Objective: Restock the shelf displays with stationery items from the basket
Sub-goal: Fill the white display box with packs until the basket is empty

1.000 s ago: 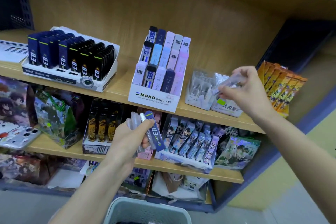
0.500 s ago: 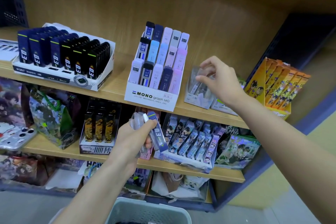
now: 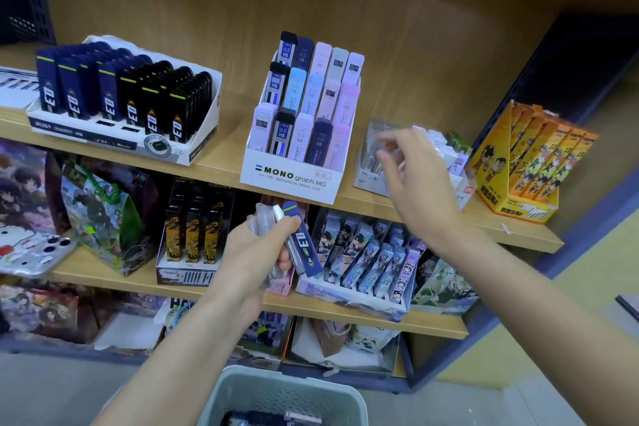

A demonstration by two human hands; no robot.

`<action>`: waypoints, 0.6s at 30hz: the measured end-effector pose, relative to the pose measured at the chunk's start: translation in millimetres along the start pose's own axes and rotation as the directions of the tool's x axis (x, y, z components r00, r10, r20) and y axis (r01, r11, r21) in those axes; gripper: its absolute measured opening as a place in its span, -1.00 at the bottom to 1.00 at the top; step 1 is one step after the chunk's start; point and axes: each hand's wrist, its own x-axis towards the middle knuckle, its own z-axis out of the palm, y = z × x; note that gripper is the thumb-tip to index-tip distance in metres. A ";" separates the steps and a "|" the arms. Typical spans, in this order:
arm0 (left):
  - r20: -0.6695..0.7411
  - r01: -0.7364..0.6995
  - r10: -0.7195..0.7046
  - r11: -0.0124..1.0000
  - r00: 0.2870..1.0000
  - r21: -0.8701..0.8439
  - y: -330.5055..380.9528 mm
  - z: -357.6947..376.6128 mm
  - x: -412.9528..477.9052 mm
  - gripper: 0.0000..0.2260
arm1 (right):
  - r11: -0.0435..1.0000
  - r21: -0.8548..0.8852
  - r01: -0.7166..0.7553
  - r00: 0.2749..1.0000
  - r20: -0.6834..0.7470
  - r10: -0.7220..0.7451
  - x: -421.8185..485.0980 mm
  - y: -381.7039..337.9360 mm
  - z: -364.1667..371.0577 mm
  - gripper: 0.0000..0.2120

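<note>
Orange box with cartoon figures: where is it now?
In the head view the orange box stands at the right end of its shelf, past the MONO display and the right hand.

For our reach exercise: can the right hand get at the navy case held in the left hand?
Probably yes: the right hand looks empty, and the navy case sticks out of the left hand on that side, with nothing between.

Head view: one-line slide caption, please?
Left hand grips mixed lead cases; blurred right hand hovers by the clear display box on the upper shelf.
</note>
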 end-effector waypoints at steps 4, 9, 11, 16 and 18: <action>-0.009 -0.025 0.025 1.000 1.000 0.012 -1.3 -0.1 -1.2 -0.80 | 0.844 0.366 -0.392 0.853 0.488 0.184 -45.0 -33.5 10.7 -0.86; 0.001 -0.093 0.093 0.990 0.996 0.103 -1.7 1.9 -8.1 -0.79 | 0.692 0.467 -0.551 0.745 0.649 0.156 -66.8 -46.9 25.2 -0.92; 0.000 -0.113 0.113 0.988 0.994 0.106 -0.7 2.8 -10.5 -0.81 | 0.651 0.493 -0.577 0.733 0.664 0.146 -65.8 -45.5 23.7 -0.92; -0.012 -0.122 0.123 0.990 0.992 0.065 8.6 -10.1 -14.5 -0.88 | 0.620 0.534 -0.575 0.764 0.622 0.173 -52.4 -50.3 13.8 -0.77; -0.040 -0.132 0.133 0.991 0.990 0.018 16.4 -22.9 -16.1 -0.85 | 0.677 0.525 -0.516 0.798 0.583 0.156 -41.6 -56.6 9.6 -0.70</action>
